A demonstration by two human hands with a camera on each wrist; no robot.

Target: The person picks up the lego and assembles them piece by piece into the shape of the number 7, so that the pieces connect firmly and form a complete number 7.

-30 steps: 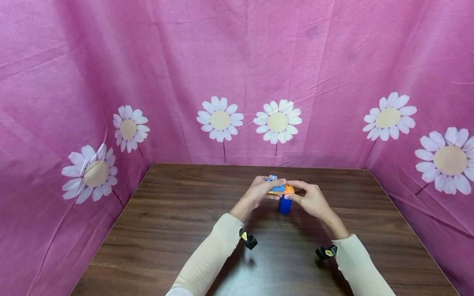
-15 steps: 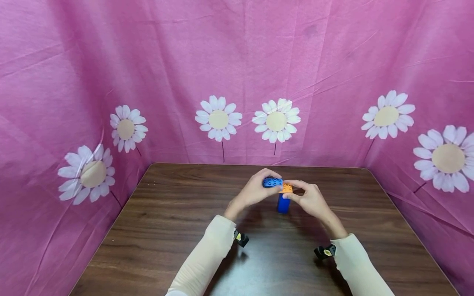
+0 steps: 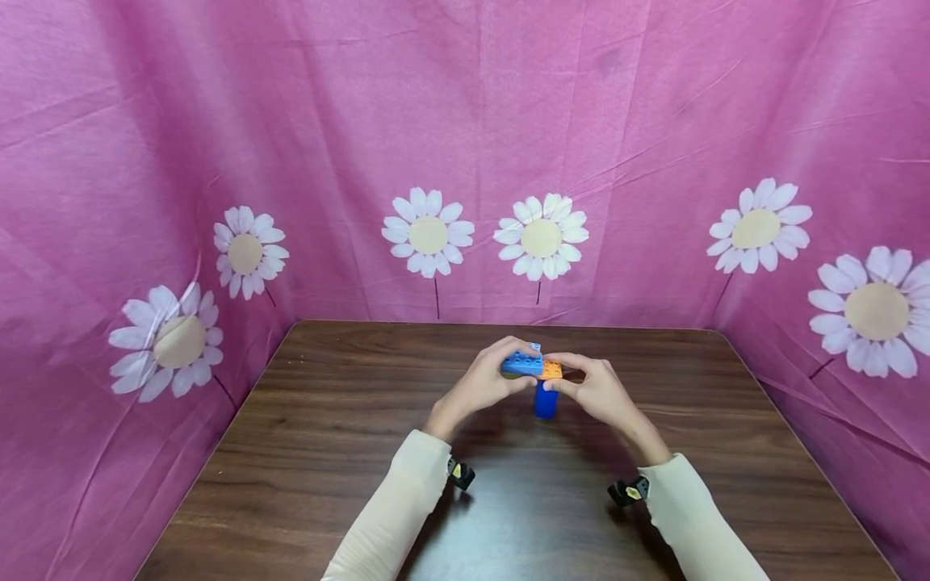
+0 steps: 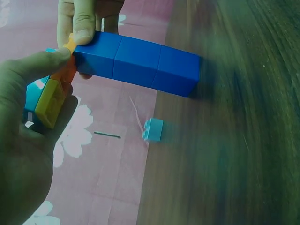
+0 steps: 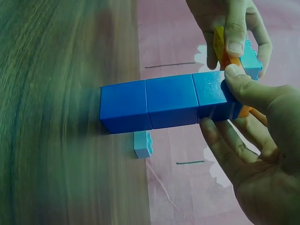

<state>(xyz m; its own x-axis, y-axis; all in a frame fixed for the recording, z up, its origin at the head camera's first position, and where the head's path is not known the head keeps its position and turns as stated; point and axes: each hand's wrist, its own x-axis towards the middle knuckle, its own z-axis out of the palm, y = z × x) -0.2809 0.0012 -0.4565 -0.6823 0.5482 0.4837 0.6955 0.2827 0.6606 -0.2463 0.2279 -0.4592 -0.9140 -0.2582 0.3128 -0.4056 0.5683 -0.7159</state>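
Note:
A tower of dark blue toy building blocks [image 5: 171, 101] stands upright on the wooden table, an orange brick [image 3: 552, 369] across its top. To the left, a light blue brick [image 3: 523, 363] sits on the orange one and overhangs the tower. Under that overhang shows a yellow brick [image 4: 49, 103]. My left hand [image 3: 485, 381] grips the light blue brick between thumb and fingers, the thumb reaching the orange brick's side. My right hand [image 3: 599, 391] pinches the tower's top, where the orange brick meets the uppermost blue block.
Beyond the tower, near the table's far edge, stands a small light blue brick [image 4: 153, 130]. The brown wooden table [image 3: 327, 420] ends at a pink curtain [image 3: 465, 145] printed with white daisies, which surrounds its back and sides.
The light blue brick tipped its studs towards me half a second ago and now lies flatter. My left hand has shifted left with it. The tower sits slightly further left.

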